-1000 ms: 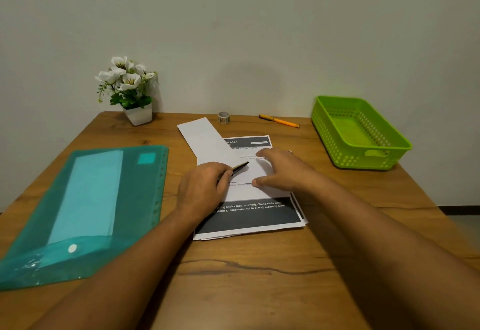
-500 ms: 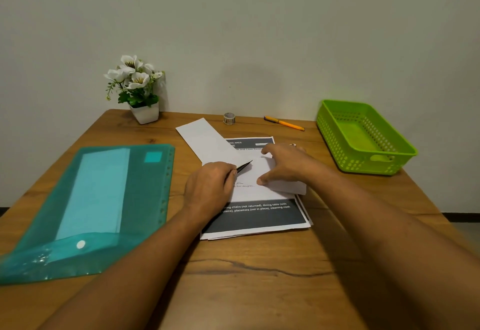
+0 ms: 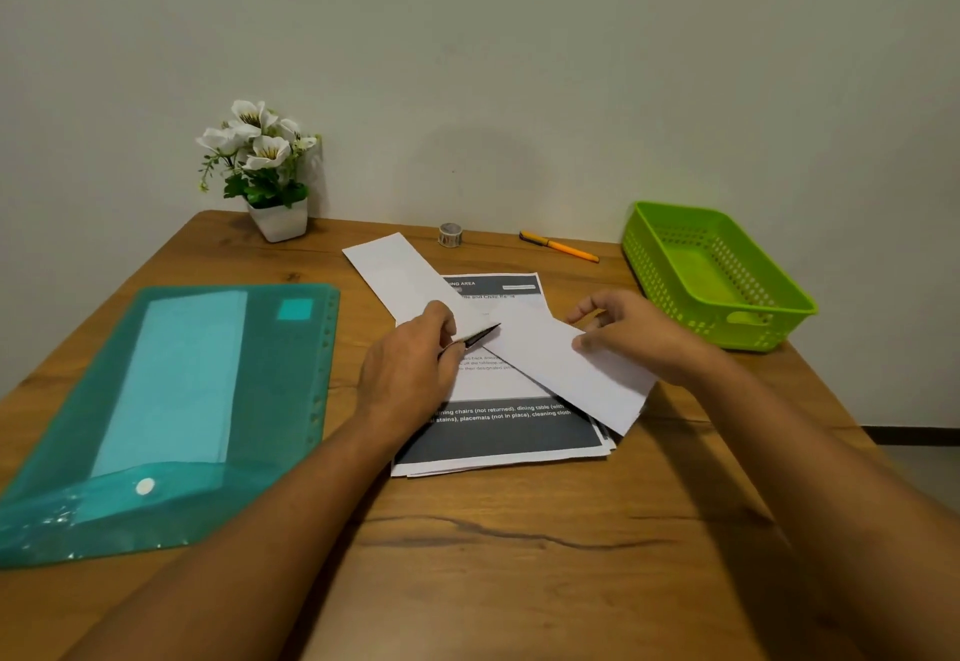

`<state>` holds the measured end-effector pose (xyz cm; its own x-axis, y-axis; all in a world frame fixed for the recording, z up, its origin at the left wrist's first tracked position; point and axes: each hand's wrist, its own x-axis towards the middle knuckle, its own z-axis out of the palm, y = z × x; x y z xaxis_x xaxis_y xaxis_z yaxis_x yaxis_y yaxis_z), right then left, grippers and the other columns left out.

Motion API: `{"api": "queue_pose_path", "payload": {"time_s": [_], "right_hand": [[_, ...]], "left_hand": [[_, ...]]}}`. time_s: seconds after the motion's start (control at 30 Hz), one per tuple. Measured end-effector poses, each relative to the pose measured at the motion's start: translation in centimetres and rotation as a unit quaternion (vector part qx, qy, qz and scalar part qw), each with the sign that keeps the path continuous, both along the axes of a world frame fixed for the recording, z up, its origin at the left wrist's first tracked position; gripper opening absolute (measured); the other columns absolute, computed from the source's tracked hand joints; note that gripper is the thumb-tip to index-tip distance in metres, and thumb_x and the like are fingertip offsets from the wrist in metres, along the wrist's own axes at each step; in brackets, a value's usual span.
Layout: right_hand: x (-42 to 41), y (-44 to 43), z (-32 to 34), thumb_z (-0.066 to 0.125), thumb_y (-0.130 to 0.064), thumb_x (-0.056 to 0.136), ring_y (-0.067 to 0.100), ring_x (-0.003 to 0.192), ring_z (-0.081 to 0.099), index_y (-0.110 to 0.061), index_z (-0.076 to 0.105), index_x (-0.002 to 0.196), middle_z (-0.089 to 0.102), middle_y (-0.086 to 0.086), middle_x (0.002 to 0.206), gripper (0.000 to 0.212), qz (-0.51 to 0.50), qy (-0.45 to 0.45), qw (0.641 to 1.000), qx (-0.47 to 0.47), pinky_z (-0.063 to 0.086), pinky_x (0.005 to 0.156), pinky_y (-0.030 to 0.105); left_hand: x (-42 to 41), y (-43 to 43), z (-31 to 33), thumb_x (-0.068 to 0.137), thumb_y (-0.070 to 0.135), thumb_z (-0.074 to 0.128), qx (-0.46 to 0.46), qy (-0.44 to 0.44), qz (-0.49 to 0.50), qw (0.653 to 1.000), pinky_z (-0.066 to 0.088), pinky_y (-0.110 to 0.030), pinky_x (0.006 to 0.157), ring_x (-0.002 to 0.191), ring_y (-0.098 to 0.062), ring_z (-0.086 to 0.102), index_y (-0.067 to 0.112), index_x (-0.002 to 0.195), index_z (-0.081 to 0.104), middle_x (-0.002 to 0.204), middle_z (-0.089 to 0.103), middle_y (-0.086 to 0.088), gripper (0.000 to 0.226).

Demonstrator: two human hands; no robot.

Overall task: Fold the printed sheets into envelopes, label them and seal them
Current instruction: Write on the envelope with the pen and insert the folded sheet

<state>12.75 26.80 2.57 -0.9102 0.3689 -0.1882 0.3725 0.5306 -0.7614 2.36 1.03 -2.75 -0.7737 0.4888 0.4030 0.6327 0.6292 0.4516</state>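
Sitting at two o'clock from the stack of printed sheets (image 3: 498, 434), the green basket (image 3: 655, 265) has perforated walls and a cut-out handle, with its green floor showing plainly. At nine o'clock lies the translucent teal folder (image 3: 291, 400), a white snap on its near flap. Through it show a pale sheet (image 3: 176, 379) and a small lighter square near the far corner. A white pot (image 3: 280, 221) at eleven o'clock, against the wall, holds white flowers (image 3: 254, 140) with green leaves.

The printed sheets lie mid-table (image 3: 519, 556), slightly fanned. The top page bears a dark header band, lines of small text and a dark footer block with white lettering. Slanting across the stack from its centre toward four o'clock is a plain white envelope (image 3: 561, 366), whose lower corner reaches past the stack's right edge. The right hand (image 3: 639, 335) pinches it at its far long edge, thumb on top and the other fingers curled. A second envelope (image 3: 395, 270), also plain white, rests at eleven o'clock, partly on the stack and partly on bare wood, slanted the same way. The left hand (image 3: 410, 374) grips a black pen (image 3: 478, 336), whose tip points toward two o'clock and ends right at the white envelope's near end. Along the wall at twelve o'clock stand a tape roll (image 3: 450, 234) and, at one o'clock, an orange pen (image 3: 563, 247), both well apart from the hands.
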Motion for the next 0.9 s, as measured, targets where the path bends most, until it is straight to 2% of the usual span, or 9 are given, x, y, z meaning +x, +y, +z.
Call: {"api": "queue_pose_path", "payload": {"time_s": [0.13, 0.27, 0.37, 0.43, 0.53, 0.6, 0.67, 0.73, 0.9], "right_hand": [[0.5, 0.3, -0.4, 0.074, -0.003, 0.090, 0.018, 0.072, 0.056, -0.026, 0.070, 0.108, 0.062, 0.003, 0.083, 0.029, 0.002, 0.025, 1.000, -0.003, 0.041, 0.065, 0.032], [1.1, 0.1, 0.2, 0.070, 0.000, 0.091, 0.022, 0.072, 0.058, -0.022, 0.076, 0.097, 0.065, 0.005, 0.083, 0.024, -0.019, 0.049, 0.998, -0.017, 0.043, 0.065, 0.032], [1.5, -0.2, 1.0, 0.067, 0.002, 0.092, 0.024, 0.072, 0.064, -0.013, 0.077, 0.097, 0.072, 0.011, 0.089, 0.019, -0.048, 0.047, 0.997, -0.039, 0.048, 0.057, 0.026], [1.9, -0.4, 1.4, 0.066, 0.003, 0.091, 0.025, 0.071, 0.066, -0.011, 0.077, 0.097, 0.074, 0.014, 0.091, 0.018, -0.058, 0.056, 0.996, -0.043, 0.049, 0.056, 0.027], [2.3, -0.6, 1.8, 0.066, 0.003, 0.090, 0.024, 0.068, 0.066, -0.011, 0.077, 0.092, 0.075, 0.013, 0.088, 0.018, -0.079, 0.076, 0.992, -0.059, 0.049, 0.054, 0.025], [2.6, -0.8, 2.0, 0.066, 0.004, 0.089, 0.023, 0.065, 0.065, -0.012, 0.076, 0.089, 0.074, 0.012, 0.085, 0.019, -0.092, 0.085, 0.990, -0.062, 0.048, 0.051, 0.022], [3.0, -1.0, 2.2, 0.066, 0.004, 0.089, 0.021, 0.062, 0.064, -0.011, 0.076, 0.090, 0.073, 0.011, 0.083, 0.018, -0.098, 0.091, 0.989, -0.066, 0.047, 0.047, 0.020], [3.4, -1.2, 2.3, 0.066, 0.003, 0.089, 0.019, 0.060, 0.065, -0.010, 0.077, 0.090, 0.074, 0.009, 0.082, 0.017, -0.097, 0.093, 0.988, -0.071, 0.047, 0.046, 0.020], [3.6, -2.4, 1.8, 0.068, 0.001, 0.088, 0.021, 0.068, 0.067, -0.014, 0.079, 0.088, 0.076, 0.004, 0.081, 0.017, -0.103, 0.108, 0.985, -0.082, 0.048, 0.057, 0.027]], "left_hand": [[0.0, -0.3, 0.0, 0.096, 0.036, 0.067, 0.005, 0.005, -0.013, 1.000, 0.037, -0.030, 0.061, 0.083, -0.021, 0.065, 0.026, 0.103, 0.069, 0.092, 0.074, 0.005, 0.012], [-0.3, -0.3, -0.2, 0.099, 0.035, 0.062, 0.010, 0.011, -0.037, 0.999, 0.045, -0.031, 0.066, 0.089, -0.019, 0.067, 0.026, 0.108, 0.078, 0.099, 0.074, 0.006, 0.020], [-0.4, -0.3, -0.4, 0.100, 0.027, 0.061, 0.024, 0.012, -0.046, 0.999, 0.050, -0.033, 0.069, 0.090, -0.019, 0.065, 0.024, 0.119, 0.074, 0.102, 0.069, 0.004, 0.024], [-0.2, -0.3, -0.2, 0.101, 0.024, 0.061, 0.049, 0.001, -0.034, 0.998, 0.056, -0.036, 0.069, 0.091, -0.019, 0.068, 0.023, 0.123, 0.067, 0.105, 0.071, 0.003, 0.023], [0.0, -0.3, -0.1, 0.102, 0.025, 0.059, 0.049, -0.006, -0.011, 0.999, 0.058, -0.037, 0.061, 0.083, -0.015, 0.066, 0.026, 0.114, 0.056, 0.101, 0.073, 0.002, 0.012], [-0.1, -0.3, -0.3, 0.102, 0.020, 0.058, 0.043, 0.000, -0.014, 0.999, 0.054, -0.033, 0.061, 0.081, -0.013, 0.062, 0.025, 0.109, 0.060, 0.099, 0.073, 0.002, 0.009], [-0.5, -0.4, -0.5, 0.098, 0.013, 0.059, 0.046, -0.002, -0.027, 0.999, 0.048, -0.029, 0.066, 0.084, -0.014, 0.063, 0.024, 0.107, 0.071, 0.102, 0.075, 0.003, 0.018], [-0.7, -0.4, -0.6, 0.096, 0.009, 0.059, 0.040, -0.004, -0.044, 0.998, 0.050, -0.030, 0.075, 0.095, -0.018, 0.068, 0.022, 0.113, 0.076, 0.110, 0.076, 0.004, 0.027], [-0.7, -0.4, -0.5, 0.094, 0.007, 0.055, 0.008, 0.008, -0.086, 0.996, 0.057, -0.039, 0.088, 0.111, -0.021, 0.067, 0.020, 0.133, 0.068, 0.126, 0.072, 0.002, 0.042]]}}
